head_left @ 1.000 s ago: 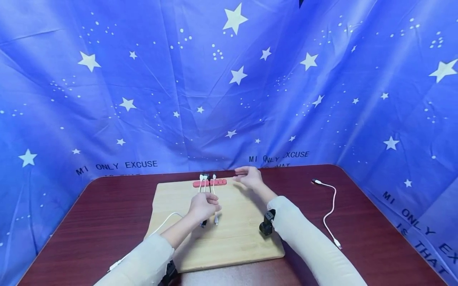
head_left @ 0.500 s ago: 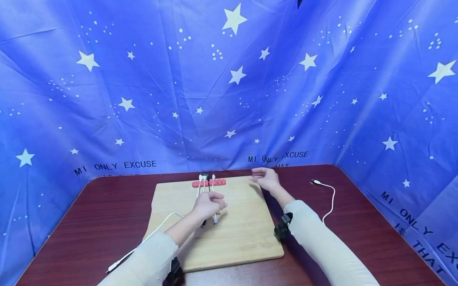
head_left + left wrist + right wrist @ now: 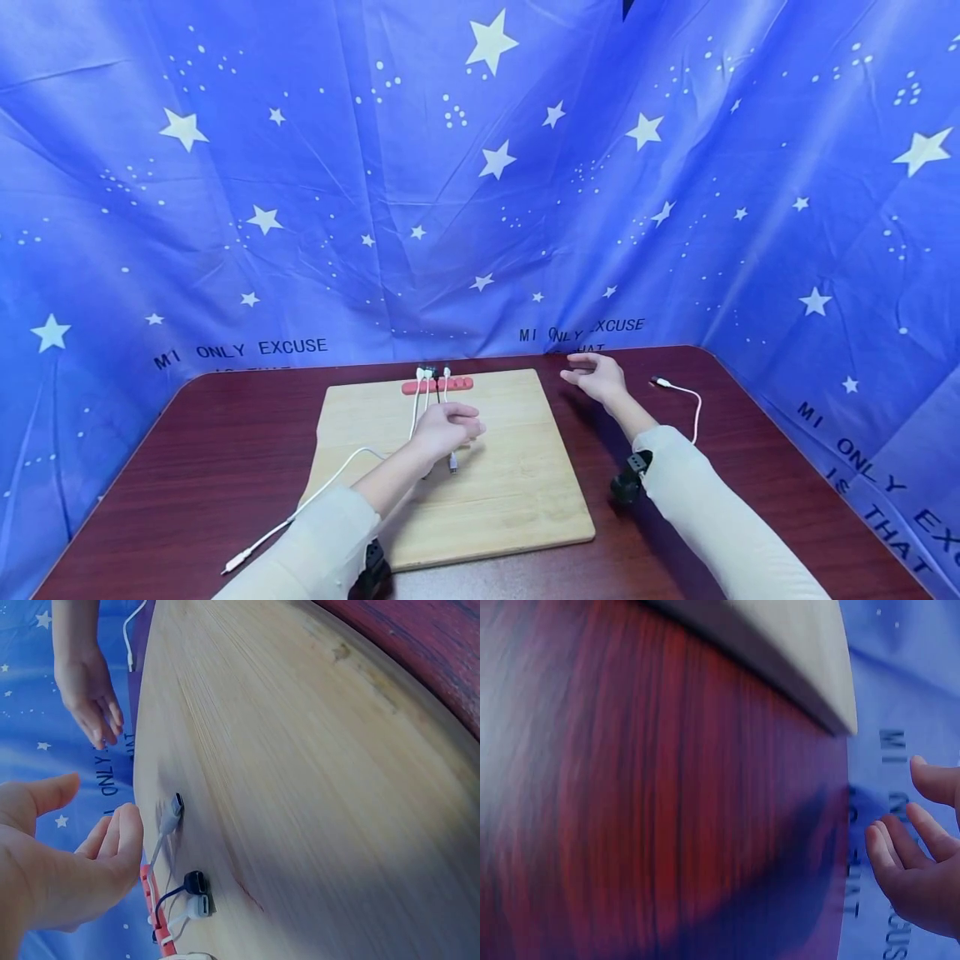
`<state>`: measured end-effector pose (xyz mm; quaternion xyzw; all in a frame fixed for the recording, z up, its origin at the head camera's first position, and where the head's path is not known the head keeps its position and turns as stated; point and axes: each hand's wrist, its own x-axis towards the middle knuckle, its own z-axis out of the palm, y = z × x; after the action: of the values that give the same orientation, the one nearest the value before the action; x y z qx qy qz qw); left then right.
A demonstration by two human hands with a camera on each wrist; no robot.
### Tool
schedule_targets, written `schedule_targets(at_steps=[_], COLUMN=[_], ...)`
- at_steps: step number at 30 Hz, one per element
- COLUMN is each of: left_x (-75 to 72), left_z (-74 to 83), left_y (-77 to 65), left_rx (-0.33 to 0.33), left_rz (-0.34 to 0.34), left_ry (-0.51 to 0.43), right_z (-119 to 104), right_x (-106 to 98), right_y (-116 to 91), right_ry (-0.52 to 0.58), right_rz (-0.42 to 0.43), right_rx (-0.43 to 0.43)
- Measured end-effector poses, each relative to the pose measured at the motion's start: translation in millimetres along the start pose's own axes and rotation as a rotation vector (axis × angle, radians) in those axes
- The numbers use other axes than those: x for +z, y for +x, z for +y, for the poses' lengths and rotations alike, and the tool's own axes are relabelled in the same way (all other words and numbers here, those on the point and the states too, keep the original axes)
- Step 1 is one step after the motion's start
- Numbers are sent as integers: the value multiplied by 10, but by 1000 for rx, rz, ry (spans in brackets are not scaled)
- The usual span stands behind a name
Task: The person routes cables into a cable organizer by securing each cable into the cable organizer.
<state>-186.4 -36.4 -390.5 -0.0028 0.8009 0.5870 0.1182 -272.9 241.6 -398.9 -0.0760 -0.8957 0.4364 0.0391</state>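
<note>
Above the wooden board (image 3: 517, 492), my left hand (image 3: 447, 431) hovers with thumb and fingers apart, holding nothing. Behind it, a red cable holder (image 3: 463, 383) lies at the board's far edge with several white and black USB cables set in its slots. Loose plugs rest on the board near that hand: a grey-white one (image 3: 172, 814), a black one (image 3: 195, 883) and another white one (image 3: 198, 906). My right hand (image 3: 600, 379) is over the table just right of the board, fingers loosely bent and empty. A white cable (image 3: 699, 412) lies further right, its dark-tipped plug nearest that hand.
Another white cable (image 3: 330, 479) runs off the board's left side, its plug (image 3: 236, 562) on the dark red table (image 3: 187, 467). A blue star-printed curtain (image 3: 420, 167) hangs behind the table and along its sides.
My right hand has moved right, from above the board's far edge to over the table beside it. My left hand has drifted slightly right. The cables in the holder look unchanged.
</note>
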Motion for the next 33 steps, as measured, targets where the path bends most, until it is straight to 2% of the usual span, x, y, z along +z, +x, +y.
schedule_targets(at_steps=[6, 15, 29, 33], left_x=[27, 106, 163, 178], left_z=[18, 33, 57, 69], left_y=[-6, 5, -25, -29], left_rx=[18, 35, 37, 43], left_rz=[-9, -69, -88, -94], left_ry=[25, -78, -33, -28], right_z=[147, 438, 777, 877], right_x=[-200, -541, -1063, -1161], right_y=[11, 44, 24, 42], right_ry=[-65, -147, -328, -378], right_rz=[28, 76, 134, 120], right_rx=[2, -6, -28, -29])
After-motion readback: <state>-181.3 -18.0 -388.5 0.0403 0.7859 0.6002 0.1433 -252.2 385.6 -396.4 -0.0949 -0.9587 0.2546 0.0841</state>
